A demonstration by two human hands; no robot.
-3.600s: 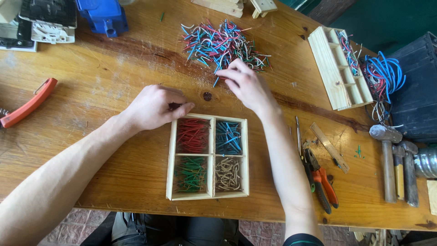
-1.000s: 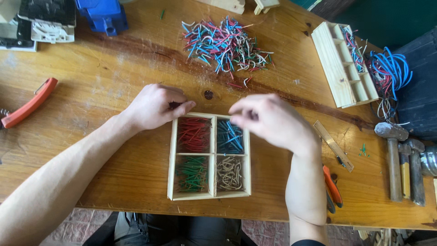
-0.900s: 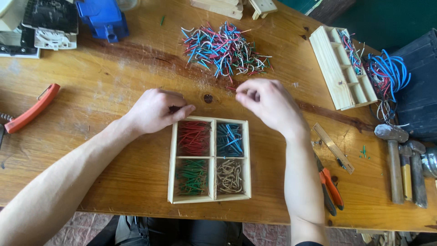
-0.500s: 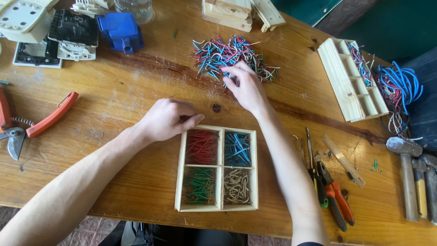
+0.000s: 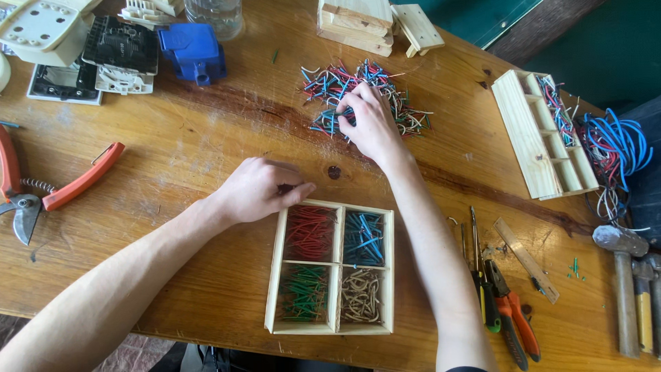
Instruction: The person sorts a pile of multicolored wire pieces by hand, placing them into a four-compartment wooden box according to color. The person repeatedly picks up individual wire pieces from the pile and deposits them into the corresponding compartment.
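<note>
A small wooden tray (image 5: 390, 269) with four compartments lies near the table's front edge; it holds red, blue, green and beige wire pieces, one colour per compartment. My left hand (image 5: 260, 189) rests at its top-left corner, fingers curled on the rim. A heap of mixed coloured wire pieces (image 5: 413, 120) lies farther back. My right hand (image 5: 370, 122) is on that heap, its fingers curled down among the wires; whether it pinches one I cannot tell.
Pliers and screwdrivers (image 5: 506, 306) and a wooden ruler (image 5: 527, 259) lie to the right, hammers (image 5: 626, 289) beyond. A long wooden tray (image 5: 530, 138) and blue cable coil (image 5: 620, 141) sit at back right. Red pruning shears (image 5: 48, 189) lie left; blue and white plastic parts (image 5: 186, 48) at back.
My right hand went from above the blue compartment back up to the heap and now digs into it. The left hand stayed at the tray's corner. The view shifted, showing more of the table's back.
</note>
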